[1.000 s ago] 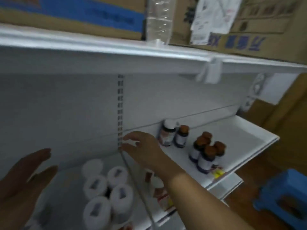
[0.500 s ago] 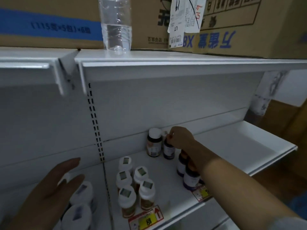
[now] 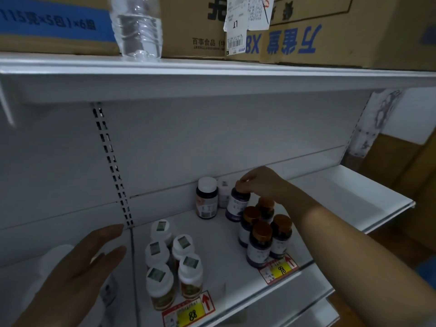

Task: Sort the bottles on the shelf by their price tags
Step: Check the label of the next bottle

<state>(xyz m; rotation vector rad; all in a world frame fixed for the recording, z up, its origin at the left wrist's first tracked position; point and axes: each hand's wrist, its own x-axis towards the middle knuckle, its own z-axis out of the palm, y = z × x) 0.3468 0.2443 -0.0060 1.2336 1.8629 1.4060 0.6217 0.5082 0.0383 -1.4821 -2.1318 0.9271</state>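
My right hand [image 3: 260, 182] reaches across the shelf [image 3: 349, 197], fingers curled down pinching the cap of a dark bottle [image 3: 237, 205], while my left hand [image 3: 77, 274] hovers flat, fingers spread.

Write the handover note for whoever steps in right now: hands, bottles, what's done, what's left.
Right hand pinches the cap of a dark purple-label bottle at the shelf back, beside a white-capped dark bottle.
Left hand open, holding nothing.
Five white-capped bottles grouped behind the 88 tag; four brown-capped bottles behind the 98 tag.
Left: place the held bottle, likely with the 98 group, then the back stragglers.
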